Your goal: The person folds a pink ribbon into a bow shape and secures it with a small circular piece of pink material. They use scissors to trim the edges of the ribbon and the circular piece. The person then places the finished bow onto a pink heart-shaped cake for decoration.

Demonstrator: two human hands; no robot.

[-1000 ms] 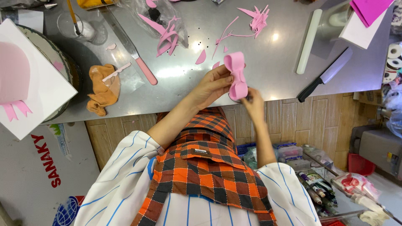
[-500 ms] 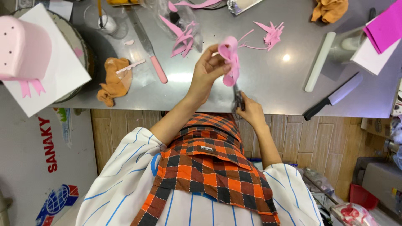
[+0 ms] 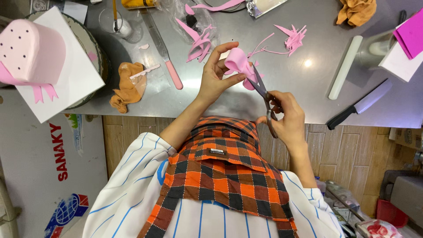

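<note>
One pink cake (image 3: 33,50) on one white board (image 3: 66,83); one pink bow piece (image 3: 238,59); one pair of scissors (image 3: 264,94); two orange cloths (image 3: 125,86) (image 3: 357,11); one black-handled knife (image 3: 359,105); one pink-handled spatula (image 3: 165,50); one white rolling pin (image 3: 345,67); all above one steel worktop (image 3: 308,94).

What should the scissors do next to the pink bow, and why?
Probably one small snip. The right hand has the scissors with their blades up against the lower edge of the pink bow, which the left hand pinches above the steel table. The bow seems steady enough to trim.
</note>
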